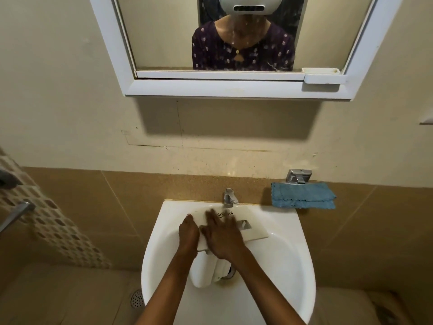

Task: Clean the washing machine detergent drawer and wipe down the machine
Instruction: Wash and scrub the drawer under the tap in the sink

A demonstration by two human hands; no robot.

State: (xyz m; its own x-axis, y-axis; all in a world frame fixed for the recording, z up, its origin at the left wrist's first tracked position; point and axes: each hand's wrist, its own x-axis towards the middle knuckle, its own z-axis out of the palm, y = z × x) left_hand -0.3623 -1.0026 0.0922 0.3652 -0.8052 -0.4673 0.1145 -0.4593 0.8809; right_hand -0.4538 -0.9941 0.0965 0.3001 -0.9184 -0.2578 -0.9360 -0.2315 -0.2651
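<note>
Presently in sink: drawer (255, 232), lying across the basin with its pale front panel facing up and its white body hanging below into the bowl.
Drawer panel: part of a printed brand word shows near the tap; a recessed handle sits towards the right end.
Drawer position: under the tap (229, 197), its far edge close to the spout, its right end over the bowl.
Sink (302, 245): white, rounded, fixed to the tiled wall below a tan ledge (140, 181).
Left hand (188, 233): grips the left end of the panel, fingers wrapped over its edge.
Right hand (222, 238): laid flat on the panel, fingers straight and spread, blurred; it holds nothing.
Hands, relation: side by side on the left half of the panel, almost touching.
Cloth (303, 195): blue, folded, on the ledge to the right of the tap, well apart from the drawer.
Metal fitting (298, 176): chrome, on the wall just behind the cloth.
Mirror (164, 31): white-framed, above the sink; it reflects a person in a dark patterned top wearing a white headset.
Tray (321, 70): small, white, at the mirror frame's lower right corner.
Patterned tiles (46, 221): on the left wall.
Floor drain (136, 298): round, left of the sink's foot.
</note>
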